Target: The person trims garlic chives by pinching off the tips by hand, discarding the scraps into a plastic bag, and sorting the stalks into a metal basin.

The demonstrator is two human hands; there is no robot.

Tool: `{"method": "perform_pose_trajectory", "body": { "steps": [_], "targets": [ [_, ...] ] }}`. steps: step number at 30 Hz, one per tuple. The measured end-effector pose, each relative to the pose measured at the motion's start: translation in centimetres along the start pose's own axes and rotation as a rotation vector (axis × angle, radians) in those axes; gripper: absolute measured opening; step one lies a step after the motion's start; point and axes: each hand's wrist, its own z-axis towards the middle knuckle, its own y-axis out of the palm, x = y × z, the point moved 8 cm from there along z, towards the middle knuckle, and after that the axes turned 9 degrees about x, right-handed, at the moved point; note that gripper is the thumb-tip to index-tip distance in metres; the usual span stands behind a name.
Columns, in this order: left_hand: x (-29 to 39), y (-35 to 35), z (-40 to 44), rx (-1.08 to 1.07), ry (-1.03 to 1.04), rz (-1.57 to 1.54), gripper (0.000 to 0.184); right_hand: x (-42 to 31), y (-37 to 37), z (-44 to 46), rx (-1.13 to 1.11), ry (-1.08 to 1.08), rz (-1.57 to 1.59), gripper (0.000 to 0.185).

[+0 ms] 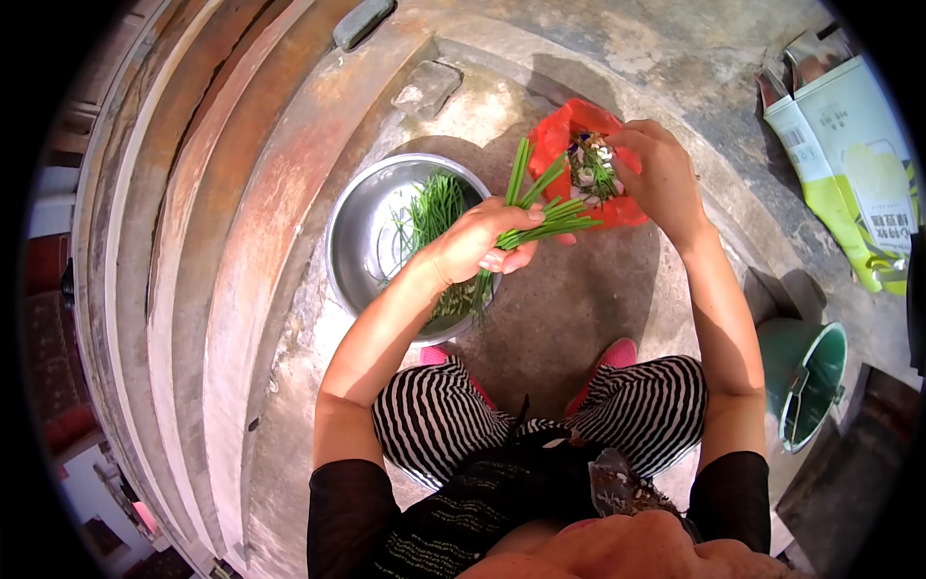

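My left hand (pixel 473 241) is closed around a bunch of green chives (pixel 555 224), their cut stem ends fanning out to the right. Beneath it on the ground stands a round metal basin (pixel 355 217) with more chives (pixel 439 205) lying inside, partly hidden by my hand and forearm. My right hand (pixel 661 174) is at the right side of an open red plastic bag (pixel 552 135), its fingers curled inward over the opening. Whatever those fingers pinch, if anything, is hidden. Inside the bag lie green trimmings and pale scraps (pixel 595 169).
Curved concrete steps (pixel 260 212) rise along the left. A flat stone (pixel 427 89) lies behind the basin, and a grey oblong object (pixel 363 23) rests on a ledge. To the right are a green bucket (pixel 805 381) and a white and yellow-green printed bag (pixel 854 164).
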Motion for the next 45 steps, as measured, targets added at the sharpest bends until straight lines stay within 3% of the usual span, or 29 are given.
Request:
{"method": "perform_pose_trajectory", "body": {
  "steps": [1,3,4,6,9,16,21,24,28,30,34,38,40,45],
  "targets": [
    [-0.1,0.1,0.0,-0.009,-0.019,-0.025,0.047,-0.1,-0.1,0.1,0.001,-0.001,0.000,0.016],
    [-0.2,0.2,0.1,-0.033,-0.026,-0.049,0.047,0.8,0.6,-0.1,-0.123,0.345,0.380,0.017],
    [-0.3,0.3,0.1,-0.058,-0.032,-0.071,0.047,0.1,0.4,0.1,-0.124,0.345,0.380,0.017],
    [-0.7,0.2,0.3,-0.078,-0.047,-0.094,0.047,-0.9,2.8,-1.4,-0.393,0.761,0.924,0.017],
    [-0.8,0.4,0.2,-0.096,-0.067,-0.108,0.048,-2.9,2.7,-1.1,-0.473,0.769,1.068,0.014],
    [-0.7,0.1,0.2,-0.031,-0.054,-0.045,0.049,-2.7,2.9,-1.4,-0.498,0.692,0.960,0.009],
    [0.0,0.1,0.4,0.044,-0.009,0.040,0.048,-3.3,0.9,0.4,-0.259,0.437,0.529,0.007],
    [0.8,-0.2,0.4,0.136,0.041,0.209,0.045,-3.3,0.4,0.7,-0.118,0.373,0.456,0.007],
    [1.7,-0.9,-0.1,0.254,0.172,0.572,0.047,1.4,0.0,0.3,-0.066,0.565,0.384,0.007],
    [2.5,-0.8,-0.4,0.316,0.184,0.667,0.047,1.6,2.2,-1.1,-0.206,0.891,0.941,0.009],
    [3.1,-1.0,-0.2,0.415,0.296,0.912,0.045,0.0,3.2,-1.9,-0.435,0.997,1.086,0.012],
    [2.8,-1.3,-0.1,0.410,0.295,0.964,0.044,-0.9,3.0,-1.6,-0.490,0.906,0.948,0.012],
    [2.8,-1.6,-0.3,0.429,0.194,0.956,0.033,-1.3,3.2,-1.6,-0.502,0.755,0.912,0.013],
    [2.8,-2.0,-0.4,0.474,0.161,0.943,0.032,-1.6,3.2,-1.8,-0.507,0.710,0.817,0.008]
  ]
}}
